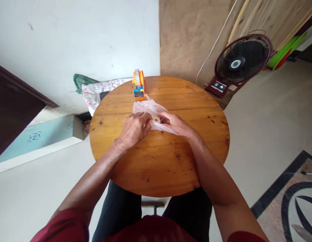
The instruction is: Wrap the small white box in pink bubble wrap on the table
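The fingers of the left hand [137, 127] are curled, thumb and forefinger seemingly pinching the left side of a pinkish sheet of bubble wrap [145, 107]. The fingers of the right hand [174, 122] are half bent inside the fold at its right side; their tips are partly hidden, so I cannot tell whether they grip anything. Between the 2 hands, in the fold of the wrap, sits a small pale item with a reddish mark [156, 119], too small to identify.

The likeliest trouble, I judge, starts here: the film is slick and springy, so if the left pinch loosens, the sheet could spring open and the item slide out. Pulling harder with 1 hand than the other could skew the fold and leave a side of the item bare.

Just beyond the wrap stands an orange-and-blue tape dispenser [139, 84]. A pale strip [147, 96], perhaps tape, lies between the 2; if sticky, it could catch the wrap's far edge and drag or tip the dispenser.

The round wooden table [156, 164] leaves bare board all around, so a slip would probably end on wood, not the floor.
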Demonstrator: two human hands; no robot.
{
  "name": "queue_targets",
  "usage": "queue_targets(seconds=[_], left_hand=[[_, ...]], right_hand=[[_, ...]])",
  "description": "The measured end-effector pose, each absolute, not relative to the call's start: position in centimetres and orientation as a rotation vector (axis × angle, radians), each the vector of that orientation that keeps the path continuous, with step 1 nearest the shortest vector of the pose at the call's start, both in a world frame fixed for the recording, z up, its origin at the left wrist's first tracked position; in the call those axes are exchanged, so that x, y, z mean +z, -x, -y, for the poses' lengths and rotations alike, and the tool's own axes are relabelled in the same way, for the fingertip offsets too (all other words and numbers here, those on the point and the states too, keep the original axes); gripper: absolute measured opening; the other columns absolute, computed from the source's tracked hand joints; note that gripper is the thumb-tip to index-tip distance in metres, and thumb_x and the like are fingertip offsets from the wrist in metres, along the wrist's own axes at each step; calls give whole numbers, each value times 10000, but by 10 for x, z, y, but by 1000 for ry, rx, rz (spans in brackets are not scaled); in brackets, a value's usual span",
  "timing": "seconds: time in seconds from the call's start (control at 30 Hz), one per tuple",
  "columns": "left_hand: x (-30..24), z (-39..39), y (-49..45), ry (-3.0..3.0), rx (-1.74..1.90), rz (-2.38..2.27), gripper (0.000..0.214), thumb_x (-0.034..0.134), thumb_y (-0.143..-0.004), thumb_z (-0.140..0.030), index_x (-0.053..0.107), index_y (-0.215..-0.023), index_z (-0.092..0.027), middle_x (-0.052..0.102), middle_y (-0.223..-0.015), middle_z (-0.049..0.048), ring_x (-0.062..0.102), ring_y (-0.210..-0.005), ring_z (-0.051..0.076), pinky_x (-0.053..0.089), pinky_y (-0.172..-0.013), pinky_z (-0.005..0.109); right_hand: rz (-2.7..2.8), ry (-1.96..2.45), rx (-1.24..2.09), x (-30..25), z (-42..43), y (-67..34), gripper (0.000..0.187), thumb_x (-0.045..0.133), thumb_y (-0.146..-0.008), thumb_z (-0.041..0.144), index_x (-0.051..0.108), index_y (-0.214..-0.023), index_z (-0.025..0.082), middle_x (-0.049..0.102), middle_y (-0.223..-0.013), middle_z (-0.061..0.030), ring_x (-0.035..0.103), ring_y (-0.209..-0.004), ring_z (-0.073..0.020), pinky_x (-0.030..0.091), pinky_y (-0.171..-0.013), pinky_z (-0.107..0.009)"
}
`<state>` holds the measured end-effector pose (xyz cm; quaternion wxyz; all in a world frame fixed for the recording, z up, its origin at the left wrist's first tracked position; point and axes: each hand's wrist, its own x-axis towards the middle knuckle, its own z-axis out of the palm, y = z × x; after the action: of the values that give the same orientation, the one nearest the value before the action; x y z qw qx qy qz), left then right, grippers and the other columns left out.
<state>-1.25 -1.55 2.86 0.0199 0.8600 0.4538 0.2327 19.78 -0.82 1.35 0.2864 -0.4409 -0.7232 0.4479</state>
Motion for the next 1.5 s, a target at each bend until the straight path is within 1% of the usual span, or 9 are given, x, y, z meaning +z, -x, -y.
queue_targets(seconds=[0.17,0.27,0.37,0.5,0.6,0.73,0.9,1.03,1.5], left_hand=[[8,7,14,-2487,884,-1468,255,475,-859,-165,643,-1051,-159,712,-930,69,658,-831,184,484,-760,279],[-1,3,16,-2404,929,-1467,274,481,-883,-206,628,-1108,-154,707,-930,72,658,-849,184,485,-772,279],[-4,0,20,-2290,955,-1419,283,487,-918,-302,630,-1106,-147,702,-910,77,653,-838,186,482,-756,278],[0,-2,25,-2142,989,-1314,358,629,-844,-437,640,-1057,-149,683,-893,66,626,-803,179,471,-747,275],[-1,-4,25,-2037,992,-1299,381,712,-771,-451,648,-993,-148,675,-944,76,613,-843,188,462,-767,287],[-8,-8,21,-1938,1011,-1323,290,671,-798,-415,649,-914,-151,667,-941,69,592,-845,176,453,-771,285],[-10,-11,14,-1717,957,-1203,205,656,-783,-333,616,-778,-133,608,-709,9,497,-624,99,391,-583,217],[-4,-9,14,-1610,903,-1137,235,724,-707,-314,574,-691,-133,575,-642,-7,457,-569,78,340,-513,196],[-4,-11,16,-1610,892,-1138,265,709,-712,-332,524,-657,-151,515,-614,-27,409,-542,62,322,-501,193]], right_hand=[[1912,1154,1167,30,9,-210,402,399,-986,471,645,-1230,267,659,-1259,-34,592,-1176,-239,455,-997,-416],[1927,1154,1189,32,9,-216,446,522,-920,514,597,-1298,291,604,-1353,-33,552,-1243,-257,429,-1031,-436],[1947,1213,1130,24,7,-211,563,729,-760,436,600,-1280,263,673,-1213,-43,633,-1062,-244,487,-916,-387],[1787,1308,1009,9,2,-196,269,633,-791,391,693,-949,180,687,-846,-12,608,-734,-161,470,-700,-291],[1717,1367,939,4,-1,-192,256,589,-797,410,667,-784,166,620,-715,12,540,-657,-135,411,-628,-261],[1667,1382,990,2,-2,-192,282,589,-778,446,650,-762,171,583,-673,24,499,-621,-128,371,-579,-248],[1573,1423,1059,4,-1,-191,265,630,-737,442,643,-755,178,577,-644,27,489,-573,-124,357,-545,-251],[1642,1456,1041,9,3,-190,220,656,-704,405,636,-693,186,561,-616,29,483,-573,-125,351,-534,-248],[1676,1585,1113,10,6,-191,160,619,-694,363,597,-667,207,542,-529,39,482,-482,-128,323,-460,-246]])
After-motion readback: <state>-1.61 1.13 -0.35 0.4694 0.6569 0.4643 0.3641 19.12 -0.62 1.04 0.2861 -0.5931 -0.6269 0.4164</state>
